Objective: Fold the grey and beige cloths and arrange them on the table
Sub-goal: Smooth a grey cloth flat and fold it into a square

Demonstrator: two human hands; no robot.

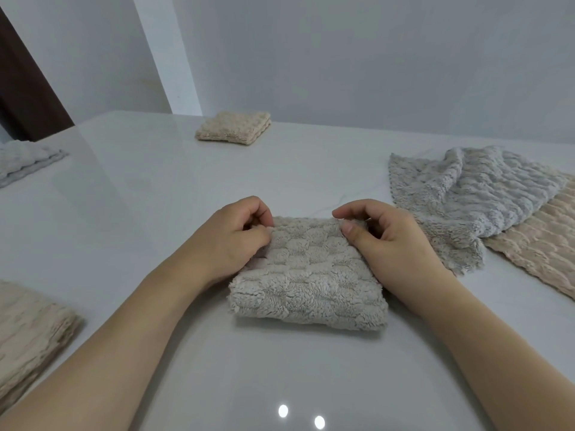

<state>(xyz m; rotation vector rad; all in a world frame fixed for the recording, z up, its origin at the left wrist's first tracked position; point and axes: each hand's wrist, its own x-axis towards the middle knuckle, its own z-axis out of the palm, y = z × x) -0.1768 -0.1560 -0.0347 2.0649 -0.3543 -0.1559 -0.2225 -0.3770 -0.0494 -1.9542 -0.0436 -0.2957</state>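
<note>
A folded grey-beige fluffy cloth lies on the white table in front of me. My left hand pinches its far left corner with curled fingers. My right hand pinches the far right corner, thumb on top of the cloth. To the right, an unfolded grey cloth lies crumpled over a spread beige cloth.
A folded beige cloth sits at the back of the table. A folded grey cloth lies at the far left edge, and a folded beige cloth at the near left. Grey walls stand behind the table.
</note>
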